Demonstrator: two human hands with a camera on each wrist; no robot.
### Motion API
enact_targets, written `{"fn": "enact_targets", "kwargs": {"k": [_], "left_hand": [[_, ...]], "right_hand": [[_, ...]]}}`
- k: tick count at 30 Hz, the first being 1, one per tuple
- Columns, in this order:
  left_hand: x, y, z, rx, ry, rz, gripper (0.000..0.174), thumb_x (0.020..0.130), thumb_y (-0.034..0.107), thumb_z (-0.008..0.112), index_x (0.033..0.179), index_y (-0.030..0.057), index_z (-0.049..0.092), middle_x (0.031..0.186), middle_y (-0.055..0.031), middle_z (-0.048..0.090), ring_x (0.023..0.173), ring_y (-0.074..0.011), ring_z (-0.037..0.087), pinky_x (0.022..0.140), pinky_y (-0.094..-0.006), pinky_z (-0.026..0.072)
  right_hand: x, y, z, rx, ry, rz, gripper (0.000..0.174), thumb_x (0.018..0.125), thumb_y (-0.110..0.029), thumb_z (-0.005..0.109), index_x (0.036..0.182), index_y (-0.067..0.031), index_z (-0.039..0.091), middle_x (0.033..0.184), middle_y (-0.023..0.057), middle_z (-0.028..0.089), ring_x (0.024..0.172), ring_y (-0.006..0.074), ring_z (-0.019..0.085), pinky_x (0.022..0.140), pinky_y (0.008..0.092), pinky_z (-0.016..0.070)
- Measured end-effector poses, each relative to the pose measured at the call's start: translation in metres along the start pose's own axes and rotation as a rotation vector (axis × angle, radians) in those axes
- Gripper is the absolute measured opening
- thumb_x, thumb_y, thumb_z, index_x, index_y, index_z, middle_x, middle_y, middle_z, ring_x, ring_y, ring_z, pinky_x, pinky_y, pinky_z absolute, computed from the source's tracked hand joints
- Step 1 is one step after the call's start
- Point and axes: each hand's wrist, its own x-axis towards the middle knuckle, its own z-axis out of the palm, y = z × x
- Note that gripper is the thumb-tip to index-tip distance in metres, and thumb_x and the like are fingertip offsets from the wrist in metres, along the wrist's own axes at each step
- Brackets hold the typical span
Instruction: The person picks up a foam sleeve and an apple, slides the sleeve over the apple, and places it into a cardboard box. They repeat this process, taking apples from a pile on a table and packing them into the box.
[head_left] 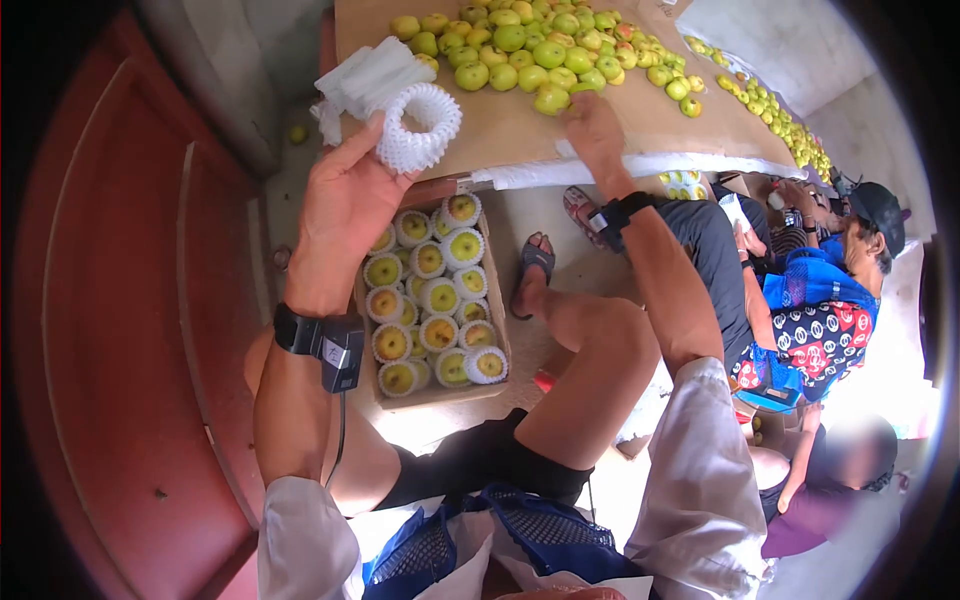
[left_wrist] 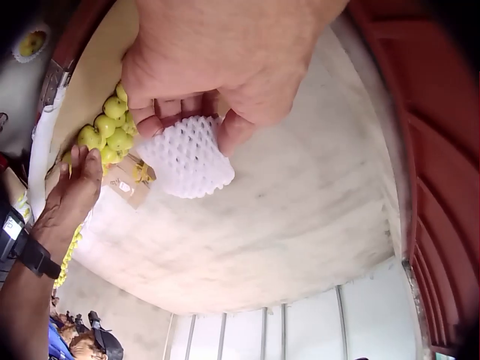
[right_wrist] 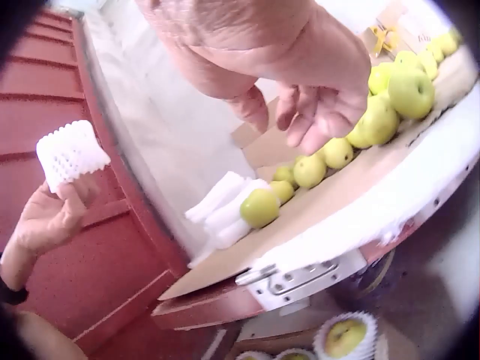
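My left hand (head_left: 345,200) pinches a white foam net sleeve (head_left: 442,160) between thumb and fingers. The sleeve stands spread into a ring, with nothing inside it. Above the front edge of the cardboard-covered table (head_left: 470,135), my right hand (head_left: 597,135) hovers close to the nearest green-yellow apples (head_left: 552,98). In the right wrist view its fingers (right_wrist: 319,124) are loosely bent, and no apple shows in them. Flattened white foam sleeves (head_left: 375,78) lie stacked at the table's left corner, beside the apple pile (head_left: 530,50).
Below the table edge, a cardboard box (head_left: 505,375) holds rows of apples in foam sleeves. A red door (head_left: 130,300) stands on the left. Another person (head_left: 810,300) in a cap sits at right, near more apples (head_left: 770,110). A metal latch (right_wrist: 296,281) is fixed to the table edge.
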Motion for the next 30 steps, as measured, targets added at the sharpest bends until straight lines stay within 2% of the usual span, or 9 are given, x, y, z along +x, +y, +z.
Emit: {"fn": "enact_targets", "kwargs": {"k": [2,5,11,14,17,20,23,26,30], "left_hand": [[0.0,0.001,0.001,-0.018,0.01,0.011,0.037,0.099,0.007,0.061,0.134,-0.0024,0.052,0.133,-0.0134,0.06,0.126,-0.0264,0.057,0.111,-0.0461,0.0452],[-0.001,0.001,0.001,-0.018,0.021,0.03,0.038,0.099,0.008,0.061,0.134,-0.0026,0.052,0.134,-0.0137,0.06,0.125,-0.0261,0.058,0.111,-0.0454,0.045],[-0.002,0.006,-0.002,-0.018,-0.026,0.028,0.035,0.1,0.011,0.059,0.132,-0.0034,0.054,0.131,-0.0141,0.062,0.124,-0.0261,0.058,0.111,-0.045,0.0447],[-0.001,0.009,-0.005,-0.015,-0.046,0.031,0.033,0.101,0.011,0.057,0.131,-0.0036,0.056,0.131,-0.0137,0.062,0.124,-0.0262,0.058,0.111,-0.045,0.0446],[0.0,0.012,-0.007,-0.037,-0.055,0.034,0.03,0.101,0.012,0.057,0.127,-0.0029,0.058,0.128,-0.0133,0.064,0.123,-0.0256,0.059,0.111,-0.0452,0.0444],[-0.003,0.013,-0.004,-0.033,-0.052,0.044,0.026,0.101,0.012,0.057,0.123,-0.0022,0.061,0.123,-0.0126,0.066,0.121,-0.0247,0.06,0.11,-0.0452,0.0444],[-0.002,0.014,-0.004,-0.043,-0.022,0.046,0.024,0.101,0.012,0.058,0.121,-0.0018,0.062,0.119,-0.0121,0.067,0.119,-0.024,0.06,0.11,-0.045,0.0444],[-0.001,0.014,-0.005,-0.035,-0.032,0.049,0.025,0.101,0.012,0.058,0.121,-0.0017,0.061,0.118,-0.0117,0.068,0.118,-0.0235,0.06,0.11,-0.0442,0.0444],[0.001,0.015,-0.007,-0.048,-0.051,0.057,0.029,0.1,0.011,0.059,0.126,-0.0023,0.059,0.124,-0.0121,0.065,0.122,-0.0243,0.059,0.11,-0.0435,0.0439]], "right_hand": [[0.007,-0.001,-0.019,-0.177,0.02,0.044,0.06,0.081,-0.043,0.075,0.13,-0.0113,0.062,0.127,0.019,0.063,0.117,0.0397,0.061,0.096,0.0483,0.051],[0.015,0.005,-0.022,-0.165,-0.082,0.215,0.066,0.079,-0.045,0.076,0.132,-0.0102,0.06,0.133,0.0186,0.058,0.125,0.0374,0.057,0.099,0.0465,0.0496],[0.021,0.037,0.005,-0.132,-0.073,0.147,0.075,0.077,-0.043,0.078,0.139,-0.0075,0.053,0.133,0.0202,0.058,0.123,0.0365,0.058,0.101,0.045,0.0486],[0.018,0.049,0.005,-0.078,-0.027,0.084,0.073,0.078,-0.041,0.077,0.137,-0.0046,0.056,0.124,0.0211,0.063,0.119,0.0362,0.061,0.099,0.0437,0.0489],[0.013,0.059,0.006,0.137,-0.076,0.089,0.066,0.08,-0.038,0.077,0.131,-0.0001,0.059,0.111,0.0167,0.069,0.113,0.0336,0.065,0.092,0.0398,0.051],[0.005,0.056,-0.004,0.428,-0.212,0.223,0.057,0.085,-0.037,0.073,0.126,0.0013,0.063,0.102,0.0118,0.07,0.108,0.0288,0.069,0.08,0.0341,0.0522],[-0.007,0.048,-0.021,0.657,-0.384,0.369,0.047,0.091,-0.033,0.066,0.125,0.0002,0.063,0.103,0.0087,0.069,0.1,0.0219,0.07,0.066,0.0305,0.0491],[-0.023,0.031,-0.025,1.082,-0.471,0.335,0.041,0.096,-0.028,0.059,0.127,-0.0016,0.061,0.101,0.0086,0.068,0.088,0.0178,0.068,0.059,0.0268,0.0446],[-0.023,0.019,-0.012,1.057,-0.577,0.027,0.039,0.1,-0.029,0.051,0.129,-0.0032,0.055,0.104,0.0114,0.067,0.078,0.0195,0.065,0.051,0.0239,0.0407]]}}
